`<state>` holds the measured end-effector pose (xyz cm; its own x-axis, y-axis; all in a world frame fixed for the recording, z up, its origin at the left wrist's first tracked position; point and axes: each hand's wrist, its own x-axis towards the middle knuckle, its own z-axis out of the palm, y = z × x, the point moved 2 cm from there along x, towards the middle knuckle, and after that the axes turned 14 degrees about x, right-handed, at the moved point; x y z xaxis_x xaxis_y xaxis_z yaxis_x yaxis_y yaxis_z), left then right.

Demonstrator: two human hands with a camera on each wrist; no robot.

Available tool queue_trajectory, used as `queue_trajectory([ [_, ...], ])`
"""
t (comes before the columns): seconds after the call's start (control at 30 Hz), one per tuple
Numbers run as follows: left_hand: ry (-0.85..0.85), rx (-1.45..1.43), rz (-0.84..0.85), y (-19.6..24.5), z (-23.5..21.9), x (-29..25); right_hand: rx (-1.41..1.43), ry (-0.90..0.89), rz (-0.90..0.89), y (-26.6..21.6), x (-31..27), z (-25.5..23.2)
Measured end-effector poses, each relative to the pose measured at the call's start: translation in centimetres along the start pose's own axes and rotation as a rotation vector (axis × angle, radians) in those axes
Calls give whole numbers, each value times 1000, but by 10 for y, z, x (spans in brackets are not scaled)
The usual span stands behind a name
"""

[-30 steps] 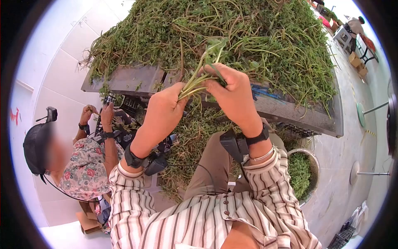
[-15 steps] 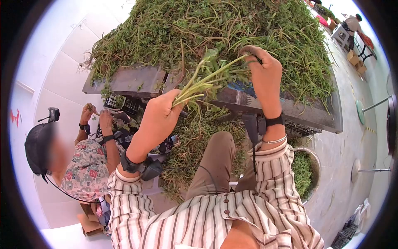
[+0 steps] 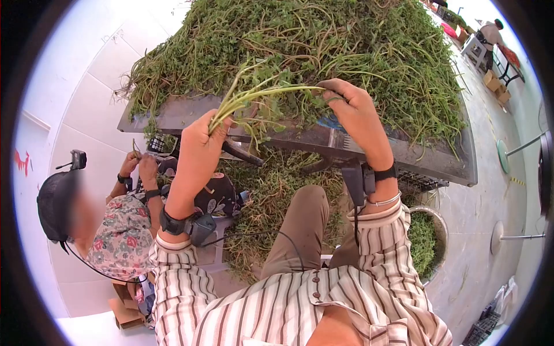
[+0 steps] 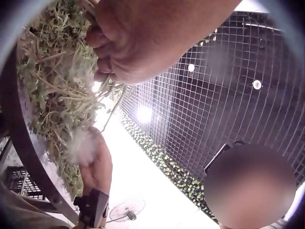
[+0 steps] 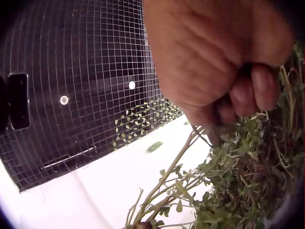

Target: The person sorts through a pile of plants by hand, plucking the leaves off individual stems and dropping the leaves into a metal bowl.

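Note:
My left hand (image 3: 197, 151) grips a small bunch of green stems (image 3: 235, 102) by their lower ends, in front of the table edge in the head view. One longer stem arches from that bunch to my right hand (image 3: 359, 118), which pinches its far end between thumb and fingers. In the right wrist view, the fingers of my right hand (image 5: 214, 62) are curled, and leafy stems (image 5: 178, 183) run down from them. The left wrist view shows my left hand (image 4: 138, 40) from below, its fingers curled, with stem ends poking out under it.
A large heap of leafy greens (image 3: 323, 40) covers the table (image 3: 421, 155). More cut plants (image 3: 254, 219) lie beneath it by my knees. A round tub (image 3: 443, 230) of greens stands at my right. Another person (image 3: 121, 230) works close on my left.
My right hand has drawn away to the right from the bunch, then slightly lower, with one stem's end held. My left hand has moved left with the bunch, and the stem now stretches between both.

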<state>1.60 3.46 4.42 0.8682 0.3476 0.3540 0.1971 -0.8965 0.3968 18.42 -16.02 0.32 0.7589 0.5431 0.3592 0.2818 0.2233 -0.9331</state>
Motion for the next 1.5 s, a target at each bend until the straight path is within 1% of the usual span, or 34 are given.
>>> queue_trajectory([
  [0.07, 1, -43, -33, -1, -1, 1, 1, -25, 35, 3, 0, 3],
  [0.13, -20, -35, -11, 0, 2, -1, -123, 99, -256, 6, 0, 6],
  [0.17, -40, -27, 10, 1, 4, -2, -123, 99, -255, 8, 1, 5],
  [0.2, -42, -28, 9, 2, 6, -2, -107, 191, -243, 8, 3, 2],
  [0.23, -98, -21, 10, 3, 9, -3, -93, 283, -230, 8, 3, 0],
  [0.27, -153, -15, 11, 3, 13, -4, -94, 283, -228, 6, 2, -1],
  [0.3, -154, -17, 11, 4, 17, -4, 44, 326, -72, 7, 2, -3],
  [0.33, -136, -53, 51, 6, 20, -4, 183, 368, 85, 9, 1, -4],
  [0.37, -120, -88, 91, 7, 22, -4, 181, 370, 86, 10, 1, -5],
  [0.4, -122, -90, 91, 8, 22, -4, -19, 422, -85, 7, 1, -7],
  [0.43, -65, -62, 98, 9, 20, -5, -220, 468, -255, 4, 2, -9],
  [0.47, -9, -35, 105, 10, 19, -5, -221, 469, -254, 5, 6, -22],
  [0.5, -13, -34, 107, 5, 15, -7, -175, 567, -238, 7, 8, -47],
  [0.53, -35, -115, -26, -8, 7, -8, -128, 671, -222, 5, 7, -61],
  [0.57, -52, -195, -160, -18, 2, -8, -127, 678, -221, 6, 5, -66],
  [0.6, -41, -311, -167, -20, 0, -8, 239, 600, -155, 4, 4, -65],
  [0.63, -29, -314, -171, -20, -1, -8, 599, 499, -84, 2, 5, -62],
  [0.67, -58, -383, -206, -19, -1, -9, 562, 411, 0, 2, 1, -53],
  [0.7, -90, -449, -242, -18, -2, -9, 564, 401, 2, 1, 1, -42],
  [0.77, -92, -507, -250, -14, -1, -8, 815, 233, 72, 7, 0, -18],
  [0.8, -99, -570, -250, -12, 1, -7, 810, 144, 50, 7, 0, -8],
  [0.83, -102, -566, -248, -10, 1, -7, 813, 146, 49, 6, 0, -2],
  [0.9, -102, -589, -226, -6, 3, -4, 900, 28, 256, 4, -3, 14],
  [0.93, -105, -587, -223, -6, 3, -3, 733, -45, 170, 4, -7, 18],
  [0.97, -105, -601, -211, -6, 4, -2, 733, -43, 169, 1, -9, 22],
  [1.03, -104, -619, -201, -4, 5, -1, 742, -142, 367, -4, -12, 32],
  [1.07, -113, -614, -195, -2, 4, 0, 723, -179, 408, 1, -12, 36],
  [1.17, -131, -616, -188, 3, 6, 1, 662, -225, 421, 6, -14, 44],
  [1.23, -142, -620, -186, 6, 9, 1, 707, -213, 406, 5, -16, 49],
  [1.3, -161, -640, -158, 10, 10, 1, 592, -246, 348, 3, -16, 49],
  [1.33, -162, -641, -157, 12, 9, 2, 591, -244, 348, 10, -15, 49],
  [1.4, -143, -650, -202, 13, 6, 1, 350, -186, 80, 23, -7, 46],
  [1.43, -144, -649, -202, 11, 6, 0, 351, -185, 80, 25, -4, 41],
  [1.5, -45, -687, -278, 3, 1, -3, -153, 152, -207, 20, -1, 21],
])
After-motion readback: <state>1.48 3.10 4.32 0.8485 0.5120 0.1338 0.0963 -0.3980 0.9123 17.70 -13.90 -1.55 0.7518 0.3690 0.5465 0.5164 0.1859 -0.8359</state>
